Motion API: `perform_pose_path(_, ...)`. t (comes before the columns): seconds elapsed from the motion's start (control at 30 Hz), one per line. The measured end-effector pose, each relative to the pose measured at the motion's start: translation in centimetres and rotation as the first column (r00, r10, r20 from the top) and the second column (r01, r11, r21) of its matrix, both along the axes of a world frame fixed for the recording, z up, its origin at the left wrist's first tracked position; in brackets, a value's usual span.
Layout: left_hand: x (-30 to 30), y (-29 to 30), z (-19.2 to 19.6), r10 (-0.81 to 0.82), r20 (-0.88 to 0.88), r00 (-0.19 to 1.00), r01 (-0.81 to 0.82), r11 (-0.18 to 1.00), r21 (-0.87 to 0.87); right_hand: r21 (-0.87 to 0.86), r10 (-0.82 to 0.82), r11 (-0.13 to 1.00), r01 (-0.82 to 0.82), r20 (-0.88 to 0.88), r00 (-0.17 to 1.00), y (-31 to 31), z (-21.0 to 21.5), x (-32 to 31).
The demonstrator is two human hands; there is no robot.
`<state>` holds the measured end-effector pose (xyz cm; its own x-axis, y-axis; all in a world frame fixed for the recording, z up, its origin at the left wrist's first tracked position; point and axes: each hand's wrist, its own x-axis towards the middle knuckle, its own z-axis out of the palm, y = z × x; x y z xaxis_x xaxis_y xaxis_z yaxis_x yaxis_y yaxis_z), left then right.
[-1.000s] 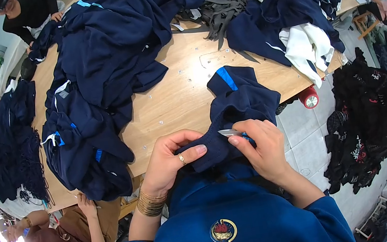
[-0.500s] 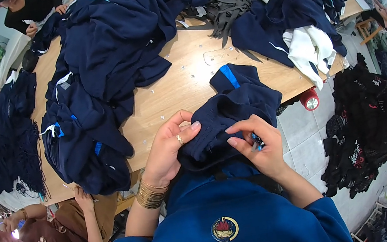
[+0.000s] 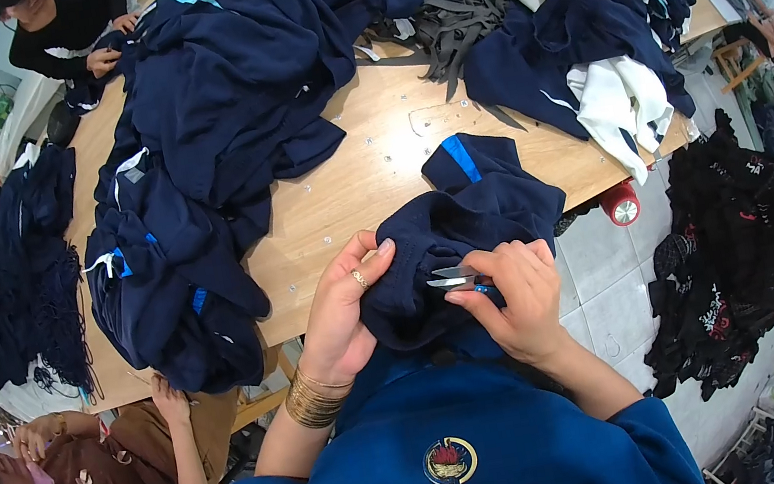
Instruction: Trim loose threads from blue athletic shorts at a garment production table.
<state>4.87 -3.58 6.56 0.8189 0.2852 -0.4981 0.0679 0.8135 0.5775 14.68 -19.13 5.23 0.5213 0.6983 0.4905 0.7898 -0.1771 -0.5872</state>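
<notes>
A navy fabric garment (image 3: 493, 210) with a bright blue strip lies partly on the table edge and partly over my lap. My left hand (image 3: 341, 300), wearing a ring and gold bangles, pinches its gathered edge between thumb and fingers. In my right hand (image 3: 514, 298) is a small pair of thread snips (image 3: 455, 279), blue at the handle. Their two metal blades point left and stand slightly apart, close over the cloth near my left fingertips. Whether a thread lies between the blades is too small to tell.
Large piles of navy garments (image 3: 239, 73) cover the wooden table (image 3: 331, 205). Grey strips (image 3: 459, 23) and white cloth (image 3: 623, 98) lie at the far right. A red cylinder (image 3: 620, 203) stands below the edge, near black clothes (image 3: 732, 248) on the floor. Co-workers sit at left and far left.
My right hand has turned the snips so their blades now point left over the cloth. The left hand keeps its pinch, and the garment's edge has shifted slightly.
</notes>
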Motion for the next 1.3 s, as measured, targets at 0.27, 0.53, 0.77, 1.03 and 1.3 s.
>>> perform_pose_path(0.27,0.0,-0.4,-0.1,0.026,0.01,1.0,-0.025,0.999,-0.029,0.002,-0.029,1.0,0.028,0.048,0.998,0.6,0.0,-0.2)
perform_pose_path(0.53,0.0,-0.4,-0.2,0.005,0.035,0.999,-0.006,1.0,0.012,0.169,0.048,0.984,0.051,-0.532,0.845,-0.2,0.6,1.1)
perform_pose_path(0.77,1.1,1.0,3.8,-0.393,0.039,0.919,0.325,0.809,0.49,0.221,0.407,0.871,-0.44,-0.826,0.391,1.4,3.4,6.4)
perform_pose_path(1.03,2.3,4.1,3.7,-0.297,-0.234,0.926,0.234,-0.035,0.971,0.258,0.053,0.966,0.007,-0.225,0.973,1.1,14.8,9.4)
perform_pose_path(1.3,-2.3,14.4,13.5,-0.136,-0.104,0.985,0.132,0.213,0.968,0.332,-0.309,0.881,0.337,-0.136,0.941,-3.3,19.1,17.6)
